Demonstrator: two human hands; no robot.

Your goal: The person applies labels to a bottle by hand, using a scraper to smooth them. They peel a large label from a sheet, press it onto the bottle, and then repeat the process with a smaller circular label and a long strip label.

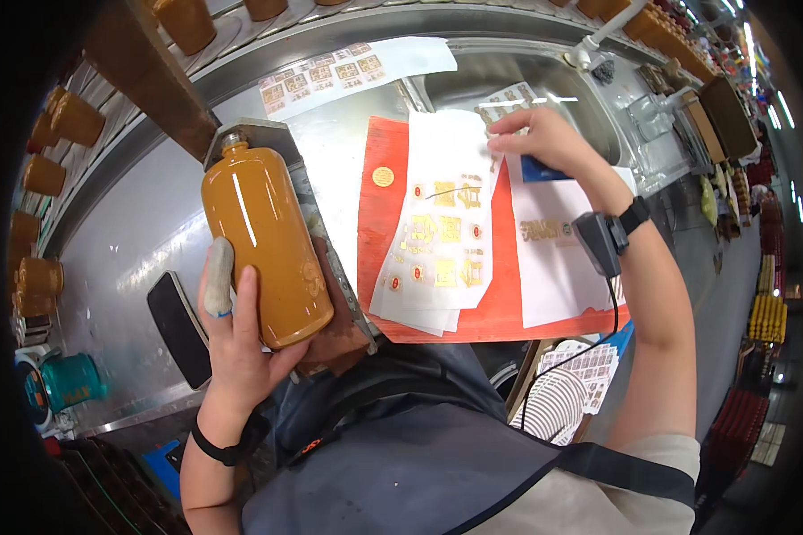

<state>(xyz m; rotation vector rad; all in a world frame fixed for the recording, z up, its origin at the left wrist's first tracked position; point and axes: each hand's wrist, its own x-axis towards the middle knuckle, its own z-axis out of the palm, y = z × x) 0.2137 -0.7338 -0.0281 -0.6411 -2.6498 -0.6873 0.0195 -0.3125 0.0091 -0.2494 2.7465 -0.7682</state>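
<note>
A dark apron (401, 464) lies nearest, just below the bench edge. The left hand (241, 334) wraps its fingers around the lower part of an amber bottle (263, 245), pressing it into a metal cradle (326, 259), probably so it stays steady. The bottle lies tilted, long axis running away from the person, neck pointing to the far left. The right hand (544, 143) pinches closed on a gold sticker sheet (442, 218) over the red mat (482, 316).
</note>
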